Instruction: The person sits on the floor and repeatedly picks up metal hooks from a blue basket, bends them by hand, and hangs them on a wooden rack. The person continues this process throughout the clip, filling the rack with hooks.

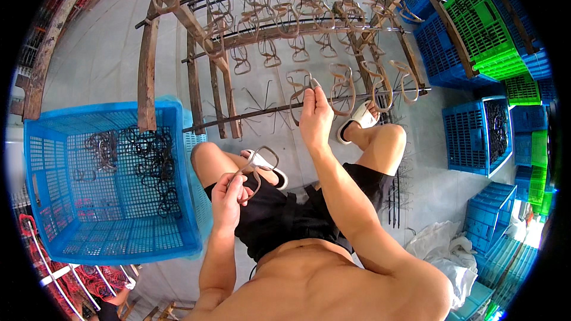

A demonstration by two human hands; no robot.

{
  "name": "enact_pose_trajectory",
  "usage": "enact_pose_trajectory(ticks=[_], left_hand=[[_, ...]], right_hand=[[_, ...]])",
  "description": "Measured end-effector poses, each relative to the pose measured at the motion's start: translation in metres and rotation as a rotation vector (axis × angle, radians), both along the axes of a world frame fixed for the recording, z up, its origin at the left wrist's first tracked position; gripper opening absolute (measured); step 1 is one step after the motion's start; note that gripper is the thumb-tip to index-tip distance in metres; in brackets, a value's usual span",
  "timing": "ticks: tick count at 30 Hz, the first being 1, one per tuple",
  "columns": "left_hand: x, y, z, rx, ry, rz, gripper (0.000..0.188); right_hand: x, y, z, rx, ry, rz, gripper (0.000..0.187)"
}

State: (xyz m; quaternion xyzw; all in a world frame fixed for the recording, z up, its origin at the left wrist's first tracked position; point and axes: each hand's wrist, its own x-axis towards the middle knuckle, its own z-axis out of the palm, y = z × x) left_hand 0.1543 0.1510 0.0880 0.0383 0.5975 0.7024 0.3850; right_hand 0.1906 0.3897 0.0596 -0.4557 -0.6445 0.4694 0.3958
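Observation:
My left hand (pixel 227 202) is closed around one end of a brown eyeglass frame (pixel 257 172), which tilts upward above my lap. My right hand (pixel 315 113) reaches forward to the nearest rod of a wooden rack, its fingers pinched on the edge of another brown eyeglass frame (pixel 295 77). To the right of that hand, more frames of the same kind, such as one eyeglass frame (pixel 342 88), hang along the rod (pixel 267 111). Bare wire hooks (pixel 266 104) stick out of the rod to the left of it. My fingers partly hide the grip at the rod.
A large blue plastic crate (pixel 125 202) with dark, tangled frames stands at my left. The wooden rack (pixel 193 77) ahead carries several rows of hanging frames. Blue and green crates (pixel 479 18) are stacked at the right, near a blue crate of dark pieces (pixel 470 139) and white plastic sheeting (pixel 437 252).

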Motion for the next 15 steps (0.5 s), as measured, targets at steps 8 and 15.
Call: enact_pose_trajectory(ticks=[8, 15], left_hand=[[-0.017, 0.004, 0.013, 0.145, 0.101, -0.184, 0.02], [-0.043, 0.017, 0.019, 0.265, 0.164, -0.271, 0.019]], right_hand=[[0.051, -0.044, 0.027, 0.528, -0.398, 0.311, 0.056], [0.066, -0.054, 0.06, 0.294, 0.035, 0.93, 0.041]])
